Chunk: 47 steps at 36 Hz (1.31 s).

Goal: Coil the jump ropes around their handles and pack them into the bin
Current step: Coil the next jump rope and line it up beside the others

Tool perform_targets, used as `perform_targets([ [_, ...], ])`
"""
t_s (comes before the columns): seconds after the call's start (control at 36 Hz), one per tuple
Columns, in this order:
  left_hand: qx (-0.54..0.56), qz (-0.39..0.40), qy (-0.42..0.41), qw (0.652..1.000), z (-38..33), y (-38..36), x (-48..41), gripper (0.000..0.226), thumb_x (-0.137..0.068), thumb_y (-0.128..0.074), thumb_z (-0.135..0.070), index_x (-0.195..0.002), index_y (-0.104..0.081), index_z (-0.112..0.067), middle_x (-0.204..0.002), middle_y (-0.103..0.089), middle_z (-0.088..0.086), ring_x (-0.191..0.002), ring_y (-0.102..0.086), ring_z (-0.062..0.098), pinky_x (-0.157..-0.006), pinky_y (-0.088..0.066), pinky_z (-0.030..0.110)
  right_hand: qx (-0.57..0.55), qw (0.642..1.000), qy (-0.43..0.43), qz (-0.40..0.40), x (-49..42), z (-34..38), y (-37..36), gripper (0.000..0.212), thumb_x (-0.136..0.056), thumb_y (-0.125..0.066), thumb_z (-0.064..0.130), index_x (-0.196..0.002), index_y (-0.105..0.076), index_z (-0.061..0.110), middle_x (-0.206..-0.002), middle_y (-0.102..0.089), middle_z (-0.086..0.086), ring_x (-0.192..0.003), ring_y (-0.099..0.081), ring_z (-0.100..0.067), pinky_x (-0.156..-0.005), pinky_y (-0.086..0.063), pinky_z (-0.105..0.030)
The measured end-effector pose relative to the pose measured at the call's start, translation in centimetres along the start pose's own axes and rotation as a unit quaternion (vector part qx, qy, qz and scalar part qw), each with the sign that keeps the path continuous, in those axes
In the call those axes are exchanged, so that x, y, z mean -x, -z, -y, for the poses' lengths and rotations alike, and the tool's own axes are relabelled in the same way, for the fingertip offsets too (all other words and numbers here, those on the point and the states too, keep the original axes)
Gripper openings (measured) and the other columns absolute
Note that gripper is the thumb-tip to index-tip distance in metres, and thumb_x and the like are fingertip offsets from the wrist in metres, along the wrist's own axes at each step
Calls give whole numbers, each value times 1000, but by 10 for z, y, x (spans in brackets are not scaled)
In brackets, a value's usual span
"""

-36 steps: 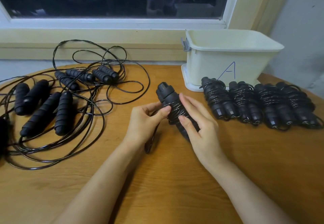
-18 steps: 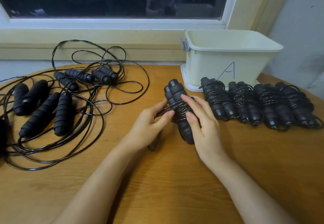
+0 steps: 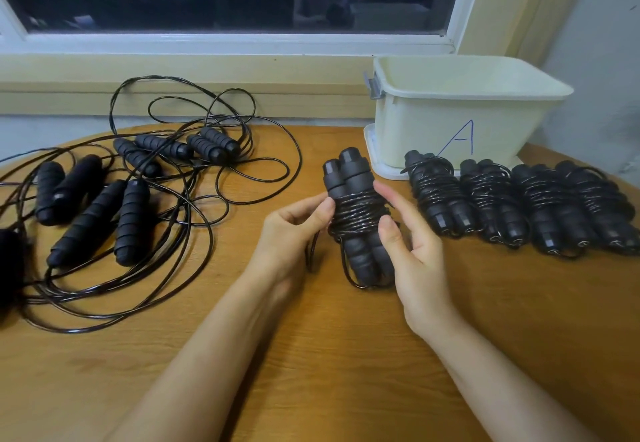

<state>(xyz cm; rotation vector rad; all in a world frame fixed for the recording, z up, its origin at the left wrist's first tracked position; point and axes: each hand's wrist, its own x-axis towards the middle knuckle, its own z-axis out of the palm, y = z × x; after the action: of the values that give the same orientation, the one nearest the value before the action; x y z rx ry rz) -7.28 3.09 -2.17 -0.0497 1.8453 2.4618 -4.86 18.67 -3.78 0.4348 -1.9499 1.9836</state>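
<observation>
1. Now that it has swung from a slant to nearly upright, the jump rope (image 3: 358, 213) sits between both hands above the table (image 3: 311, 372). Only a short loop hangs loose, so the winding looks nearly done.
2. The left hand (image 3: 294, 230) pinches the coil's left side. The right hand (image 3: 412, 251) clamps its right side between thumb and fingers.
3. The bin (image 3: 450, 123) stands just behind.
</observation>
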Motion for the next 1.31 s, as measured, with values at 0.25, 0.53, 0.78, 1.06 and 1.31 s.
perform_targets([
  [0.25, 24, -38, 11, 999, 2, -2, 1, 40, -75, -71, -29, -106, -74, -4, -101, -75, 13, -89, -71, 21, -87, -54, 31, 52, 999, 4, 2, 0, 0, -4, 36, -104, -46, 11, -136, -54, 24, -134, -59, 14, -127, -51, 3, -99, -40, -10],
  [0.53, -15, -56, -20, 998, 4, -7, 5, 23, -87, -69, -19, -105, -74, -7, -96, -77, 9, -93, -73, 23, -81, -59, 31, 258, 962, 89, 1, 1, -6, -3, 43, -98, -52, 27, -140, -54, 21, -146, -47, 2, -131, -42, 5, -97, -32, -3],
  [0.78, -148, 9, -129, 981, 6, -12, 9, 15, -89, -70, -12, -97, -75, -24, -94, -77, 0, -96, -72, 18, -91, -56, 38, 515, 854, 72, 15, -1, -6, -4, 103, -65, -81, 53, -152, -30, 30, -158, -34, 4, -129, -48, -23, -73, -55, -34],
  [1.06, -297, 95, -163, 936, 13, -5, 0, 31, -97, -54, -21, -126, -62, -27, -119, -69, -13, -118, -60, 2, -103, -45, 23, 489, 868, 81, -20, -1, -13, 5, 91, -70, -85, 26, -149, -40, 16, -152, -39, -10, -132, -48, -31, -82, -56, -38],
  [1.31, -173, 22, -139, 975, 7, -4, 3, 21, -95, -59, -19, -113, -68, -24, -98, -76, 6, -99, -72, 22, -96, -52, 51, 317, 945, 71, -43, -6, -15, 2, 84, -66, -88, 15, -141, -52, 10, -142, -52, -4, -126, -49, -8, -99, -32, -1],
])
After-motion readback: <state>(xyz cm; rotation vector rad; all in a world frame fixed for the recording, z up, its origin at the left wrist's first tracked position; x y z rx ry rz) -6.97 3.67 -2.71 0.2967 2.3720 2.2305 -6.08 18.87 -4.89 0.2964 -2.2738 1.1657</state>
